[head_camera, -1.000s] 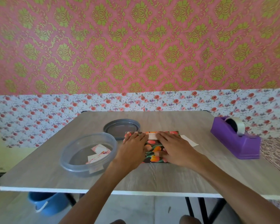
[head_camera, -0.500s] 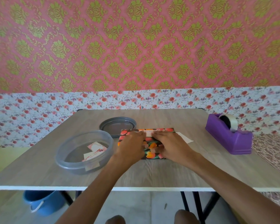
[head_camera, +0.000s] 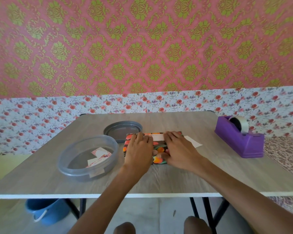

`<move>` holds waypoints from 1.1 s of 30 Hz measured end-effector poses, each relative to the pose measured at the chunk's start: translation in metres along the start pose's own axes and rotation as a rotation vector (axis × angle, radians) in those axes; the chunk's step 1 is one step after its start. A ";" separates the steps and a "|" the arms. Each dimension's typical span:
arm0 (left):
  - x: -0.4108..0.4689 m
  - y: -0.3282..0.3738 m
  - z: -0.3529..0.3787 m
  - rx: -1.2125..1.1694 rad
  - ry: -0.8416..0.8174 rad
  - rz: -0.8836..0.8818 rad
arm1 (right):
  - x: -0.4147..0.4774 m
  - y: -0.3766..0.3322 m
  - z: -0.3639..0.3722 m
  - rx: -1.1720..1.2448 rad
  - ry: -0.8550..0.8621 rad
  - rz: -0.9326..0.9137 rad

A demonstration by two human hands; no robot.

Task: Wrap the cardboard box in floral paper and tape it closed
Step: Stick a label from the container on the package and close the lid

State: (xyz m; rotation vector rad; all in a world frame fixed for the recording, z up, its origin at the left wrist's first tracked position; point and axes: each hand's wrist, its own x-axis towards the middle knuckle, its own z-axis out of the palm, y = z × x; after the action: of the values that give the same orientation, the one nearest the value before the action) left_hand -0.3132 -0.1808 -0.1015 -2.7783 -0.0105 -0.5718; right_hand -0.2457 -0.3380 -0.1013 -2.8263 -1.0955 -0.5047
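The box (head_camera: 157,152), covered in dark floral paper with orange and red flowers, lies flat at the middle of the grey table (head_camera: 159,181). A pale strip (head_camera: 157,137) runs along its far top edge between my hands. My left hand (head_camera: 139,152) lies flat on the box's left half, fingers straight and pointing away. On the right half my right hand (head_camera: 179,152) presses down, also with straight fingers. A white flap of paper (head_camera: 193,141) sticks out from under the box on the right. A purple tape dispenser (head_camera: 240,138) with a roll stands at the right.
A clear round plastic tub (head_camera: 71,163) holding paper scraps stands left of the box, its grey lid (head_camera: 123,130) behind it. A blue bucket (head_camera: 46,211) sits on the floor under the table's left front. The floral wall runs behind the table's far edge.
Both hands have slid apart along the top of the box, the left one leftward and the right one rightward, baring more of the pale strip. The box has stayed in place.
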 end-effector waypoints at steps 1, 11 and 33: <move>-0.002 0.001 0.001 -0.017 0.016 -0.008 | 0.000 -0.001 -0.001 0.016 -0.012 0.010; 0.000 -0.008 0.002 -0.433 0.169 -0.125 | -0.004 0.005 -0.002 0.226 0.154 0.087; -0.001 -0.010 0.013 -0.379 0.112 -0.042 | 0.003 0.001 -0.004 0.196 0.040 0.143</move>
State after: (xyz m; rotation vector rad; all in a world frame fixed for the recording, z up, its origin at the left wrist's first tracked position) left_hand -0.3099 -0.1677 -0.1100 -3.1101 0.0706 -0.8148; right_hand -0.2439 -0.3376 -0.0967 -2.6852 -0.8754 -0.4152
